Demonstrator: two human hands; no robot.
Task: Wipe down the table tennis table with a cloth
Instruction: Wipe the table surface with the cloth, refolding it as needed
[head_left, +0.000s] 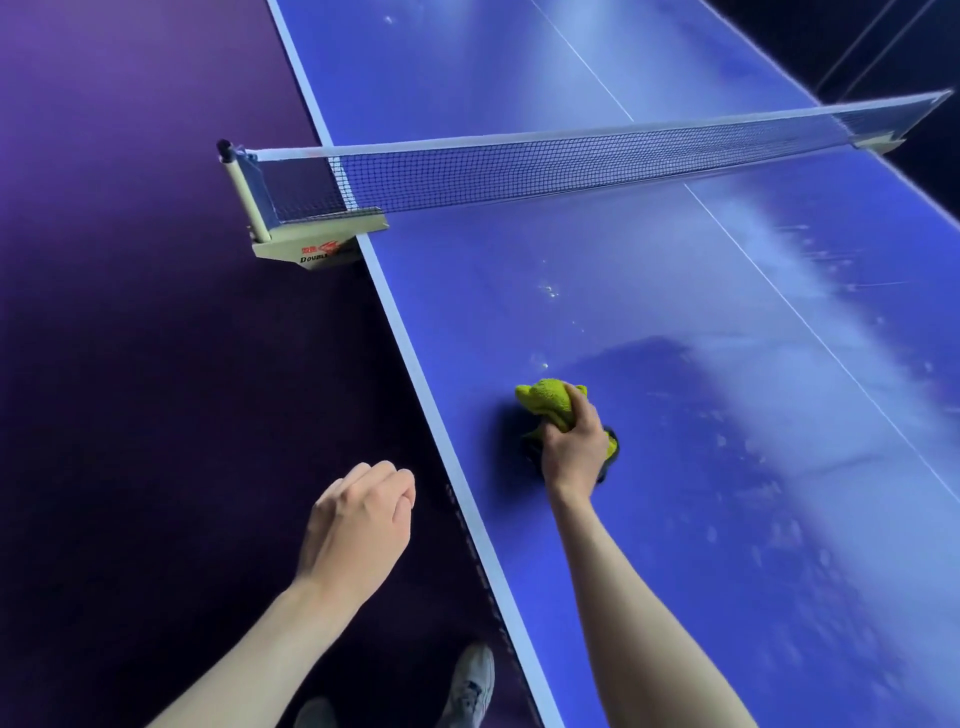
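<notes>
Right hand (574, 447) grips cloth (550, 402) (bunched) on table (675, 322); left hand (358, 530) loosely curled, empty.

Right hand (574, 447): arm stretched forward, fingers curled round a bunched yellow-green cloth (548, 402).
Left hand (358, 530): forearm raised, fingers loosely curled, holding nothing, knuckles up.

The table tennis table (675, 322) is showing deep blue with white edge lines and pale streaks. The cloth (550, 402) is glowing yellow-green. The net (519, 166) is displaying dark mesh under a white band, above purple floor (130, 260).
</notes>
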